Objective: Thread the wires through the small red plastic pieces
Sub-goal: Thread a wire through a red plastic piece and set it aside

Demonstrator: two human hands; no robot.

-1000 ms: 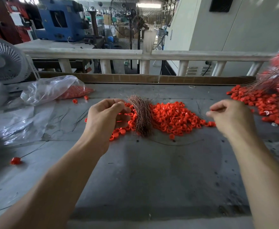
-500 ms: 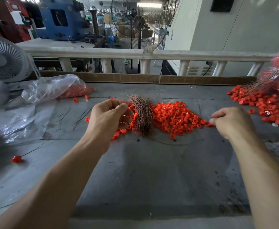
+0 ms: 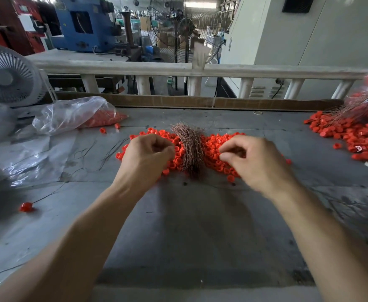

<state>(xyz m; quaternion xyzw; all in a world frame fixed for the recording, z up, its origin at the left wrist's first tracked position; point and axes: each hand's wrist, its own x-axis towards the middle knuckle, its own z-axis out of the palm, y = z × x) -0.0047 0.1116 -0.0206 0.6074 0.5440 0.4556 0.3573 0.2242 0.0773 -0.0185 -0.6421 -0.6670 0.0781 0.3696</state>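
Hands: two, left (image 3: 144,158) and right (image 3: 255,162)
Bundle of wires (image 3: 190,151): one
Heaps of red plastic pieces: two, one central (image 3: 213,147), one at right (image 3: 353,136); pieces too many to count
Clear plastic bag (image 3: 69,114) holding red pieces: one
Threaded piece (image 3: 26,207) lying apart: one
Fans: two, white fan (image 3: 6,77), standing fan (image 3: 186,27)

The right hand (image 3: 252,162) has travelled in from the open grey counter (image 3: 191,225) toward the middle — a second ago it hung well right of the loose pile of small red plastic rings (image 3: 215,149), and now it sits over that pile, fingertips curled down among the pieces just beside the bundle of thin coppery wires (image 3: 190,149). The left hand (image 3: 146,158) has closed its curled grip tighter — whether it pinches anything is unclear.
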